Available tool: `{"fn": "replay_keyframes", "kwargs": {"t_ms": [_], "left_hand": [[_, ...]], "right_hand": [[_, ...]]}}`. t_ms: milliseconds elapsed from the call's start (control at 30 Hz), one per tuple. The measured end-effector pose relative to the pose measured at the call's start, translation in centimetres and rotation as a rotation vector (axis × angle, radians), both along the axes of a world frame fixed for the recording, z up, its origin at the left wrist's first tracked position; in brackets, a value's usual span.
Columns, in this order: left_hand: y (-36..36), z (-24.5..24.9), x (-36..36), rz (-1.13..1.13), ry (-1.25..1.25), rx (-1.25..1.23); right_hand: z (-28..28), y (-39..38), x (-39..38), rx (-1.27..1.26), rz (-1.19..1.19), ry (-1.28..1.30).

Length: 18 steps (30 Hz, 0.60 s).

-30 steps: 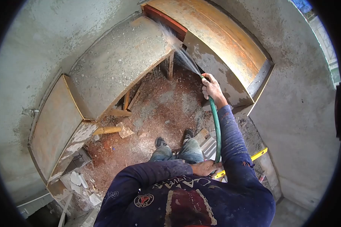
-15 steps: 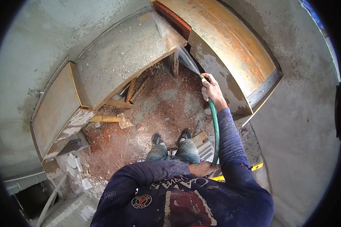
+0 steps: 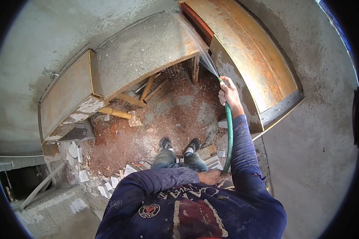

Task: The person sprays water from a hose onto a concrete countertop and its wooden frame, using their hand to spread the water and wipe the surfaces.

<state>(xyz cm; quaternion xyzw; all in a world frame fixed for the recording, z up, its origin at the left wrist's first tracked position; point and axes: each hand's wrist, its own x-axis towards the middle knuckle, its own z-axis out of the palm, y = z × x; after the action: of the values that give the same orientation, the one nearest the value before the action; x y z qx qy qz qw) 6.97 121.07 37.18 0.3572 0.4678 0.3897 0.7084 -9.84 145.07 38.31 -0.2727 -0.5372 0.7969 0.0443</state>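
My right hand [image 3: 229, 95] is closed around the green garden hose [image 3: 229, 135] just below its outlet, arm stretched forward. A spray of water [image 3: 198, 44] fans from the hose end toward the far corner of the rough concrete slab [image 3: 141, 44], beside a reddish board [image 3: 197, 23]. Close to my waist, my left hand [image 3: 212, 177] is wrapped around a lower stretch of the same hose. Between the two hands the hose curves along my right forearm. Its remaining length is hidden by my body.
A rust-stained formwork panel [image 3: 247, 44] stands at right, another wooden panel [image 3: 68, 101] at left. Timber props [image 3: 117, 112] support the slab. Broken pale pieces [image 3: 73, 150] lie on the reddish dirt floor [image 3: 171, 113] around my shoes. Concrete walls [image 3: 319, 131] enclose the space.
The view has turned slightly left, so the slab and panels appear farther right. Both hands still grip the hose, and water keeps spraying at the same far corner.
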Motion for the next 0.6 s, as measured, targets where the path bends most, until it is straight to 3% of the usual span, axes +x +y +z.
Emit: {"fn": "replay_keyframes", "kwargs": {"t_ms": [600], "left_hand": [[1.6, -0.3, -2.0, 0.064, 0.153, -0.011]], "right_hand": [[1.1, 0.9, -3.1, 0.023, 0.003, 0.013]]}}
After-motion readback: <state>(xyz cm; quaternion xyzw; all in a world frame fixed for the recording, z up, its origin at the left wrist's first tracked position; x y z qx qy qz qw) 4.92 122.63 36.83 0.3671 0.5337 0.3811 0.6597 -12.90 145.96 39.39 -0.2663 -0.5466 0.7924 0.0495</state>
